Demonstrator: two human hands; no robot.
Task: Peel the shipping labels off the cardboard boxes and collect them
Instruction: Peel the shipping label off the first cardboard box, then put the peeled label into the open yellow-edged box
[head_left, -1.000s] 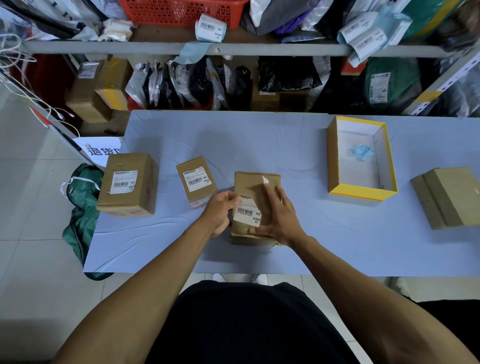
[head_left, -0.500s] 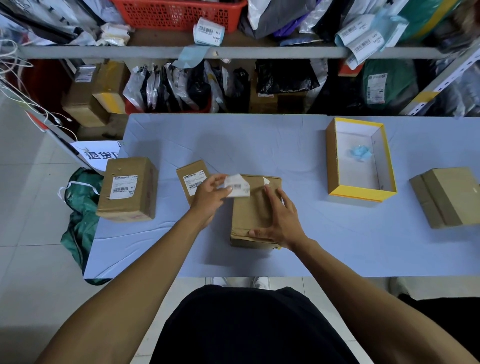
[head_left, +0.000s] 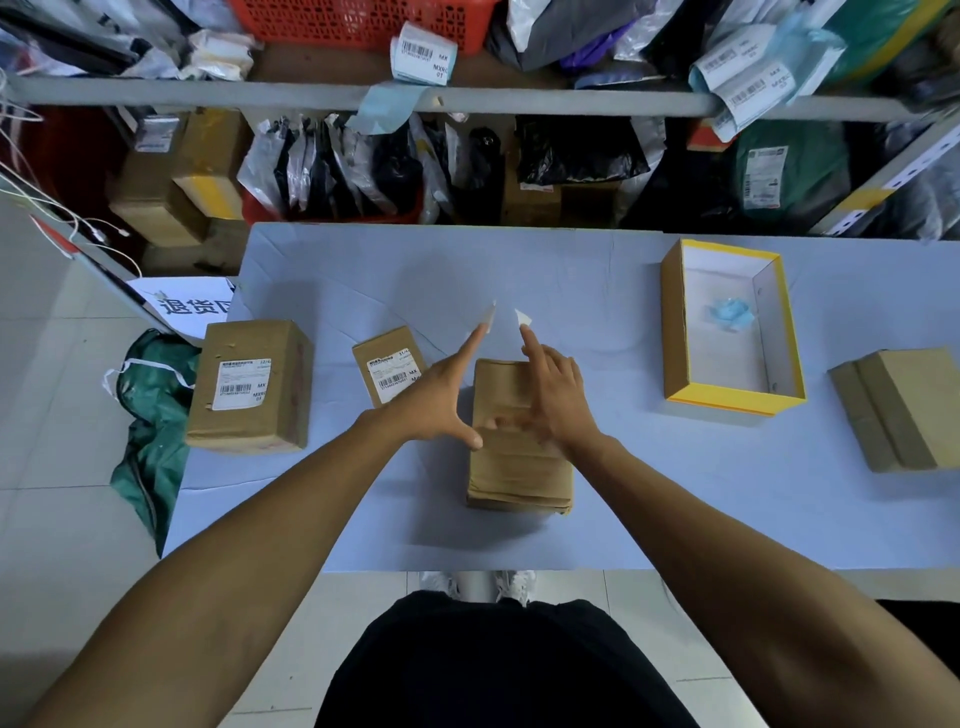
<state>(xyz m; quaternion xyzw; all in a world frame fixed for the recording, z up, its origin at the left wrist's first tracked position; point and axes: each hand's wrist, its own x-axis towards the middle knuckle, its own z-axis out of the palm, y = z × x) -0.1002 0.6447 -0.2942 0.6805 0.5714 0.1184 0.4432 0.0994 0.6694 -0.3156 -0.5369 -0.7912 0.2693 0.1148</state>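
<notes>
Label (head_left: 488, 315) scraps (blurred) between both hands.

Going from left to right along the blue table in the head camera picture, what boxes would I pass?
Large labelled box → small labelled box → bare box under the hands → open yellow-rimmed box → plain brown box at the right edge.

I see an orange plastic basket (head_left: 358, 23) on the grey metal shelf rail (head_left: 519, 101) and a green fabric bag (head_left: 150, 421) on the floor.
</notes>
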